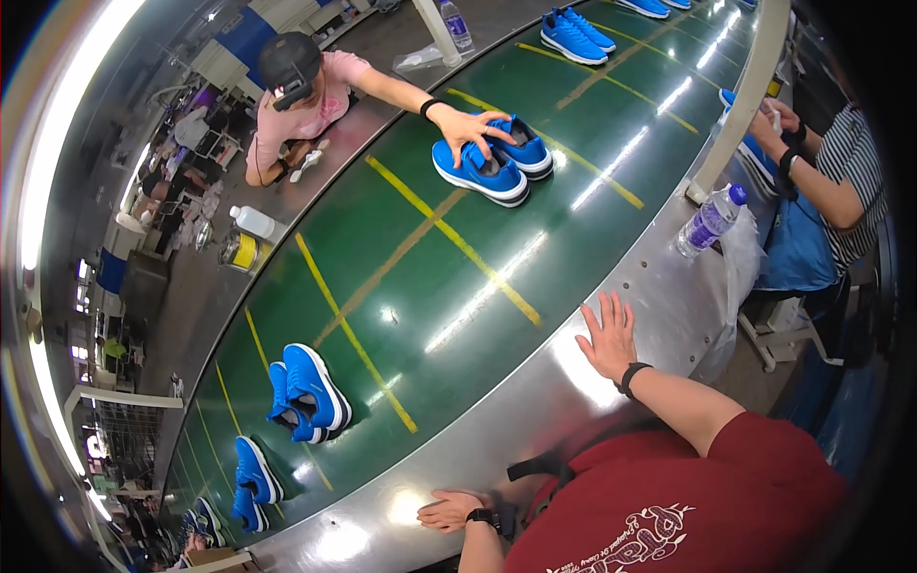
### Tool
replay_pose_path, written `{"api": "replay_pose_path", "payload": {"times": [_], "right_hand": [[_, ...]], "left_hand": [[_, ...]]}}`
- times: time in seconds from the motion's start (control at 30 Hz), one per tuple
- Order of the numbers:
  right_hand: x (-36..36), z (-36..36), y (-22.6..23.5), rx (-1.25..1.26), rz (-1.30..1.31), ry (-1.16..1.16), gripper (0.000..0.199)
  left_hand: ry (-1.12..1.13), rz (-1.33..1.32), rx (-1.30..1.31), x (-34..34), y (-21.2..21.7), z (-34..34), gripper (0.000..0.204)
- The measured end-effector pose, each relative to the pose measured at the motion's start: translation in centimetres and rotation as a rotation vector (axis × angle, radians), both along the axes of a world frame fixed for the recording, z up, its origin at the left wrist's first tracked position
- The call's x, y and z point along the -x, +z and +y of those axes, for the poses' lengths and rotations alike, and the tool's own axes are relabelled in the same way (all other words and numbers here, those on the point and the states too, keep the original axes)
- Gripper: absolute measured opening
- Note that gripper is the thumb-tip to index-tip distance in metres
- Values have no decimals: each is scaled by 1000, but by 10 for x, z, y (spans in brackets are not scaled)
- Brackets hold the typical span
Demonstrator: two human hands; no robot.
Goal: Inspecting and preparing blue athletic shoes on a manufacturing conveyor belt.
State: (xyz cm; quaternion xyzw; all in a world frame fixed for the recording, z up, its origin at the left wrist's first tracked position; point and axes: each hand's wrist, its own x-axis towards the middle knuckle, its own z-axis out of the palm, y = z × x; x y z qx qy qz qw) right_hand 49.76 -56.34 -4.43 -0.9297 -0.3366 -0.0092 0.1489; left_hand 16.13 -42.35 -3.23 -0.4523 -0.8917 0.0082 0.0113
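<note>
My left hand (451, 513), a dark watch at its wrist, lies with fingers stretched out on the metal edge (368, 516) of the conveyor. Farther right, my right hand (611, 346) is spread flat on the same metal edge, a black band round its wrist. Neither hand holds anything. On the green belt (430, 296), a pair of blue sneakers (313, 396) with white soles is nearest to my left hand. Another blue pair (489, 164) sits farther along, where a co-worker's hand (466, 129) reaches from across the belt and touches one shoe.
A water bottle (712, 222) stands on the metal edge beyond my right hand. More blue shoes (253, 482) lie at left, and others (575, 36) at the far end. A co-worker in stripes (841, 181) handles a blue shoe at right. A white bottle (256, 223) stands across the belt.
</note>
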Motion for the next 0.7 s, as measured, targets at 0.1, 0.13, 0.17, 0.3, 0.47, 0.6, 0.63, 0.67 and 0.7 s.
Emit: {"api": "replay_pose_path", "payload": {"times": [0.1,0.13,0.17,0.3,0.47,0.6,0.63,0.67,0.7], "right_hand": [[3,-2,-1,-1,-10,3,56],[3,-1,0,-1,-1,2,56],[4,-1,1,1,-4,3,56],[6,0,4,-5,22,-2,56],[5,-1,-2,-23,-29,0,55],[3,-1,3,0,-19,4,56],[4,0,4,1,-2,-1,56],[3,-1,3,0,-4,5,56],[4,-2,2,4,-10,-2,56]], "left_hand": [[-6,21,6,9,-8,2,72],[-4,18,10,9,-8,2,72],[1,25,-1,9,-8,2,71],[2,49,14,8,-7,5,69],[2,67,11,6,-7,5,67],[0,35,-3,-1,5,1,66],[6,33,-5,-1,4,0,66],[-1,27,-10,-1,3,0,66],[-9,22,-16,1,2,0,66]]}}
